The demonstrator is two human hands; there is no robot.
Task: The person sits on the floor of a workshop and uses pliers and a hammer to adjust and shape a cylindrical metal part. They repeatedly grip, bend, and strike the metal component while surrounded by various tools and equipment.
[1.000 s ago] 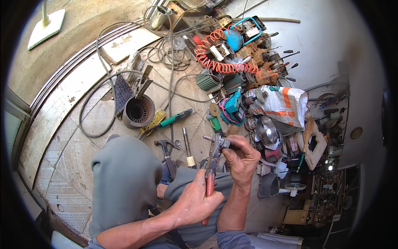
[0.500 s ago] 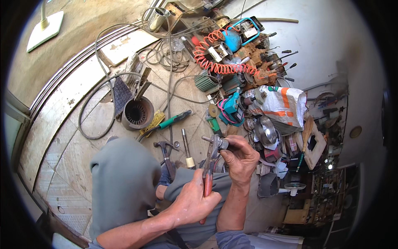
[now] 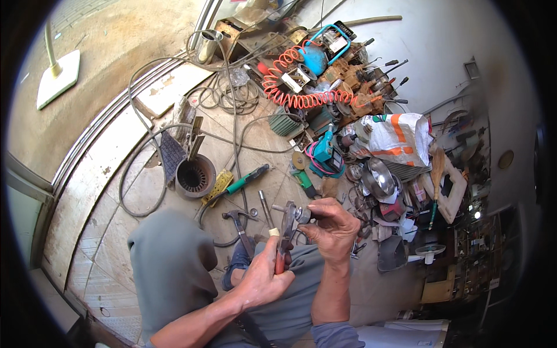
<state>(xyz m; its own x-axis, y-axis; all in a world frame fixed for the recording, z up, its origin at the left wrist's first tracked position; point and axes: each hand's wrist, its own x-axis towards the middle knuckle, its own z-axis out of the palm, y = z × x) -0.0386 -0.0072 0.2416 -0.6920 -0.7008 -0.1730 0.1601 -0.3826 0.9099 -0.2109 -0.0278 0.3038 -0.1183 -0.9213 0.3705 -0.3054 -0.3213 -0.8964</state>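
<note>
My left hand (image 3: 266, 283) is wrapped round the red handles of a pair of pliers (image 3: 287, 223). The jaws point away from me and grip a small metal bolt-like part with a thin shaft sticking out to the left. On that part sits a shiny hex nut (image 3: 302, 214). From the right, the thumb and fingers of my right hand (image 3: 335, 229) pinch the nut's dark outer end; exactly what lies between the fingertips is partly hidden. Below both hands is my grey-clothed lap. On the floor beyond lie a hammer (image 3: 237, 223) and a metal rod (image 3: 265, 207) with a cream end.
Left of the hammer stands a hollow ribbed metal cylinder (image 3: 210, 169), beside a yellow block (image 3: 219, 187) and a green-handled tool (image 3: 246, 180). Farther off are a green grinder (image 3: 304, 181), a teal power tool (image 3: 326, 155), an orange coiled hose (image 3: 301, 101) and a white sack (image 3: 400, 139). Cables loop across the floor.
The whole view has shifted slightly, with the floor things appearing lower. The pliers and metal part sit a little lower and left; my right fingers now pinch farther out on the part.
</note>
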